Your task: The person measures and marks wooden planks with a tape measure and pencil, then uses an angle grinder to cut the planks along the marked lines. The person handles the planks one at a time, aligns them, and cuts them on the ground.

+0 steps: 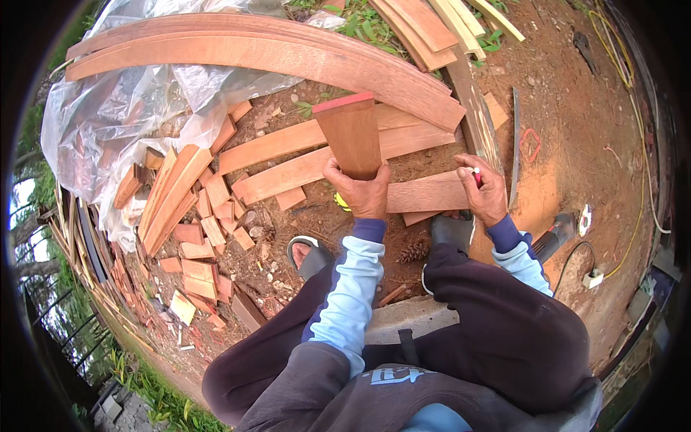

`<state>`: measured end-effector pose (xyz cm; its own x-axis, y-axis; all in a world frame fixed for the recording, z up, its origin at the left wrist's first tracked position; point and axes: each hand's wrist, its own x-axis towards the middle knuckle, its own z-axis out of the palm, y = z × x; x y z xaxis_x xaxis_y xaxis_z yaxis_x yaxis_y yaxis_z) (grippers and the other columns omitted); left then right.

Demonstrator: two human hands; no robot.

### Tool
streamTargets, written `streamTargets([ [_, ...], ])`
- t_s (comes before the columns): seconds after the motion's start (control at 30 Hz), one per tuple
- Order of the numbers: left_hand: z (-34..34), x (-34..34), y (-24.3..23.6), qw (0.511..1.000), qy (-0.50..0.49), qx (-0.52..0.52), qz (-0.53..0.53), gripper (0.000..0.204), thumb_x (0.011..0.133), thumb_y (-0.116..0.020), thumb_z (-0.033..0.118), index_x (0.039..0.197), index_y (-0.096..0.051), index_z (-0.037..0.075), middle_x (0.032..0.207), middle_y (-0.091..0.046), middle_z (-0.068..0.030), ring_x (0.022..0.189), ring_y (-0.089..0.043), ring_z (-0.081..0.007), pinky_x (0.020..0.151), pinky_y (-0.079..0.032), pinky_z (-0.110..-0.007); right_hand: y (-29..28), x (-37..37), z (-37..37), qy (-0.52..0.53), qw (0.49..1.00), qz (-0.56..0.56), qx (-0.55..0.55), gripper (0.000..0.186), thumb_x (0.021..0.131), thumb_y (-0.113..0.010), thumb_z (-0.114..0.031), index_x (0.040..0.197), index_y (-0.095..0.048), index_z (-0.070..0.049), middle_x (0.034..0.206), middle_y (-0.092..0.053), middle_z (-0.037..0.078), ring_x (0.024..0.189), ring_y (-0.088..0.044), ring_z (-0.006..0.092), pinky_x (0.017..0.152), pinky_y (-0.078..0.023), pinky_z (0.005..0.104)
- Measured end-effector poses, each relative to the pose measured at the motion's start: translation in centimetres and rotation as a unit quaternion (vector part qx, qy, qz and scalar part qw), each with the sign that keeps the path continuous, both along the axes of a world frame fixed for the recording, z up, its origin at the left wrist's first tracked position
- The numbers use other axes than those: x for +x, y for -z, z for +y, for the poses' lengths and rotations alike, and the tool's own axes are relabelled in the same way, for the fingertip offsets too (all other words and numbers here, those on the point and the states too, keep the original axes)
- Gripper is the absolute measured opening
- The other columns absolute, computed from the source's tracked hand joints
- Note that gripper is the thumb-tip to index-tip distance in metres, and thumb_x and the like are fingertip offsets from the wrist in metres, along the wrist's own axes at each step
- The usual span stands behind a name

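My left hand [357, 189] is closed on a short tapered brown board [346, 131] with a pink-red top edge, held upright. My right hand [483, 193] is closed around a small red-and-white pen or marker [476, 176]. Beside it a flat reddish board [425, 193] lies across the ground near my sandaled right foot [450, 232]. A yellow-green object [340, 204], partly hidden by my left hand, sits just left of that board.
Long boards [259, 54], loose offcuts [198, 273] and plastic sheeting [93, 129] lie ahead and left. A weathered beam [468, 97] and metal strip [514, 144] run at right, near a power tool [554, 237] and yellow cord [637, 194]. My legs straddle a concrete edge [389, 317].
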<state>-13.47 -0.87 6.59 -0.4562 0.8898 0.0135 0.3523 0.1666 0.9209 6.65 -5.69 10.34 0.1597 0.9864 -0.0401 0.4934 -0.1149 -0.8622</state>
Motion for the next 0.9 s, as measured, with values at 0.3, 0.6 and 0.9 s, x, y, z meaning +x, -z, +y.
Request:
streamTargets([
  [0.3, -6.9, 9.9, -0.4, 0.957, 0.158, -0.056, -0.236, 0.064, 0.073, -0.076, 0.011, 0.117, -0.031, 0.001, 0.113, -0.045, -0.0136, 0.103, -0.051, -0.0225, 0.090, -0.044, -0.035, -1.0, -0.9, -1.1, -0.029, 0.997, -0.052, -0.056, 0.063, 0.076, -0.072, -0.027, 0.127, -0.046, -0.001, 0.103, -0.062, 0.022, 0.093, -0.062, 0.0353, 0.078, -0.050, 0.0394],
  [0.6, -9.4, 10.6, 2.5, 0.873, 0.352, -0.143, -0.304, 0.038, 0.085, -0.059, -0.001, 0.119, -0.041, 0.000, 0.103, -0.055, -0.0086, 0.096, -0.056, -0.0159, 0.080, -0.049, -0.029, -0.6, 3.1, -0.7, -0.087, 0.956, -0.232, -0.157, 0.080, 0.068, -0.075, -0.029, 0.129, -0.039, 0.006, 0.115, -0.055, 0.029, 0.102, -0.057, 0.0435, 0.086, -0.047, 0.0444],
  [0.9, -4.1, 1.2, 4.1, 0.975, 0.188, -0.058, -0.105, 0.014, 0.087, -0.063, 0.006, 0.099, -0.061, 0.001, 0.081, -0.062, -0.0011, 0.066, -0.055, -0.0059, 0.061, -0.045, -0.020, 2.3, 5.7, 4.3, -0.272, 0.879, -0.390, -0.047, 0.066, 0.067, -0.067, -0.008, 0.126, -0.038, -0.001, 0.121, -0.047, 0.020, 0.091, -0.061, 0.0388, 0.074, -0.052, 0.0444],
])
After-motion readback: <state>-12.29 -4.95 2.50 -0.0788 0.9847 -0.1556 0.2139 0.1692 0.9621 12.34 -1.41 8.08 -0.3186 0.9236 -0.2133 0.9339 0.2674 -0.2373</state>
